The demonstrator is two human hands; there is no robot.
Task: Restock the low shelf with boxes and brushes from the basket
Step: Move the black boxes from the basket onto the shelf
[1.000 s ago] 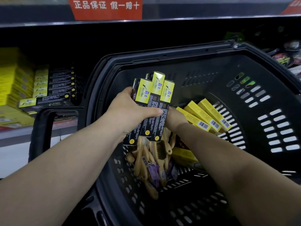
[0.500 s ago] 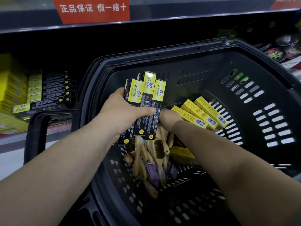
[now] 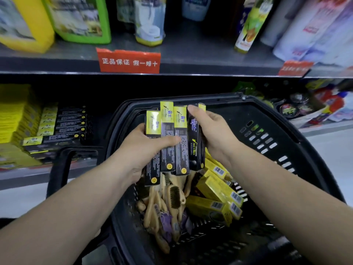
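Two arms in view, both the person's own. The left forearm (image 3: 76, 207) is bare from the wrist to the frame's lower edge, and so is the right forearm (image 3: 286, 188). The left hand (image 3: 145, 148) and right hand (image 3: 215, 134) are bare, as are their fingers. Fine creases show at the left wrist. Nails are too blurred to judge. Any clothing lies outside the view.

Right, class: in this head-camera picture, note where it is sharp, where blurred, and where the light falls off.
Head view: the boxes in the left hand and right hand are sharp, print legible. Head view: the bottles on the upper shelf smear, worst at top right. Head view: the low shelf recess lies in deep shadow.
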